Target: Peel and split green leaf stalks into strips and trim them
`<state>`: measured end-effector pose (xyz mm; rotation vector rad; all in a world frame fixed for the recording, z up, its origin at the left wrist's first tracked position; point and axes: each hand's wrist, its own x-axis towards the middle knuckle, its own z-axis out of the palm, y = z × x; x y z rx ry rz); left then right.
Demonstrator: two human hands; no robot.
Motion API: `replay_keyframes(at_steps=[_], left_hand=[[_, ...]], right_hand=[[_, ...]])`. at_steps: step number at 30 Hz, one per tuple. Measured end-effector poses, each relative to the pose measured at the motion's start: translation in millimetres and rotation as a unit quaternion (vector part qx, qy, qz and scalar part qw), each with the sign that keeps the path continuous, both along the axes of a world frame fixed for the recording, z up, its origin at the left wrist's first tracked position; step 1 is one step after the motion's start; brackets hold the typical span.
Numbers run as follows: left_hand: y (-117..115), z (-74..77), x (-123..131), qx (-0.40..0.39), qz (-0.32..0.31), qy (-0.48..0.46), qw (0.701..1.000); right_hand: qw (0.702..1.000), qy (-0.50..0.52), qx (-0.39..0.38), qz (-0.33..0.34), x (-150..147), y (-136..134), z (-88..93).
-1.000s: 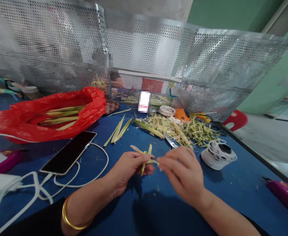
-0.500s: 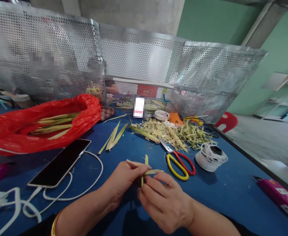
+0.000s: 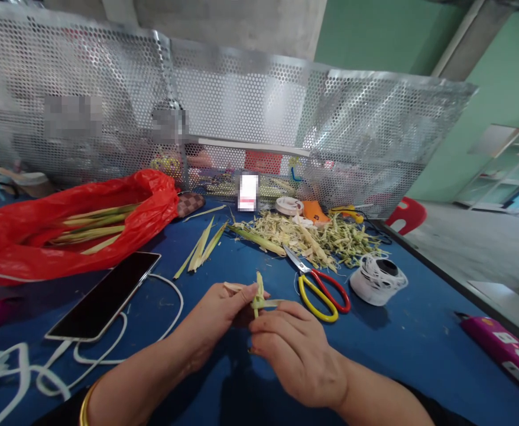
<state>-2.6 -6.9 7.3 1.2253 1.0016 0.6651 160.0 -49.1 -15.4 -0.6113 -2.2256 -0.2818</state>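
Observation:
Pale green leaf strips (image 3: 258, 301), crossed and partly folded over one another, are held between my two hands above the blue table. My left hand (image 3: 227, 307) pinches them with the thumb on top, and one strip end pokes out past its fingers. On the other side, my right hand (image 3: 292, 349) is closed on a strip end that runs out to the right. Its fingertips are partly hidden. Scissors (image 3: 321, 288) with one yellow and one red handle lie just beyond my right hand, their blades parted slightly. A spool of white string (image 3: 378, 280) stands right of them.
Cut leaf scraps (image 3: 304, 235) are heaped behind the scissors. Several loose strips (image 3: 201, 248) lie left of them. A red plastic bag (image 3: 153, 195) holds long leaves. A phone (image 3: 104, 296) with a white cable lies at left. A perforated metal screen (image 3: 242, 100) bounds the table's back.
My right hand has drawn the strip lower and to the left, and the crossing now looks more folded together. The view has shifted slightly.

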Motion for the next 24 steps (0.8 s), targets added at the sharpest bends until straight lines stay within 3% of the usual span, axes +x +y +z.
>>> replay_keyframes(at_steps=[4,8,14,19,24], left_hand=[[1.8,-1.9,0.0,-0.059,0.000,-0.039,0.997],[2.9,-3.2,-0.3,-0.070,0.012,-0.028,0.997],[6.2,-1.9,-3.6,-0.088,0.011,-0.044,0.995],[5.4,-0.8,-4.0,-0.071,-0.007,-0.040,0.997],[3.4,-3.8,0.9,-0.052,0.022,-0.031,0.998]], right_hand=[[0.998,-0.014,0.037,0.042,0.2,-3.4,3.7],[0.996,-0.020,0.055,0.068,-0.6,-6.2,6.9],[0.998,-0.019,0.034,0.042,0.5,-5.8,6.4],[0.999,-0.026,0.020,0.039,-0.1,-5.2,5.4],[0.989,-0.105,0.081,0.068,-4.2,-3.2,2.4]])
